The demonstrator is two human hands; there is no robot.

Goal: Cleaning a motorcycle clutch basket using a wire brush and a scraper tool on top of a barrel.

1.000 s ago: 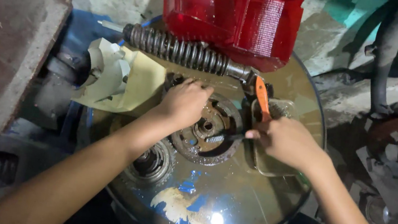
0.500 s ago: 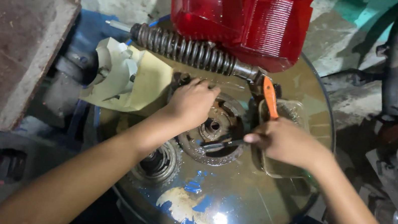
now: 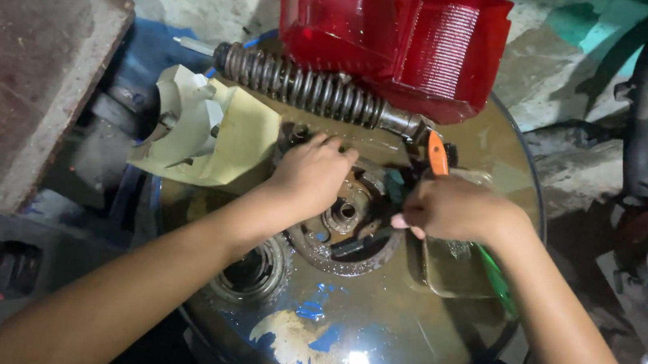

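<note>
The right hand point(image 3: 452, 210) has moved closer to the round metal part point(image 3: 347, 226); its fingers now lie over the right edge of that part. The orange-handled tool point(image 3: 436, 153) now stands more upright beside the round metal part.

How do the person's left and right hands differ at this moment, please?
The left hand lies palm down, fingers spread, on the round metal part; the right hand is curled into a fist. The left hand shows no tool; the right hand grips an orange-handled tool. Both hands work over the drum top.
</note>
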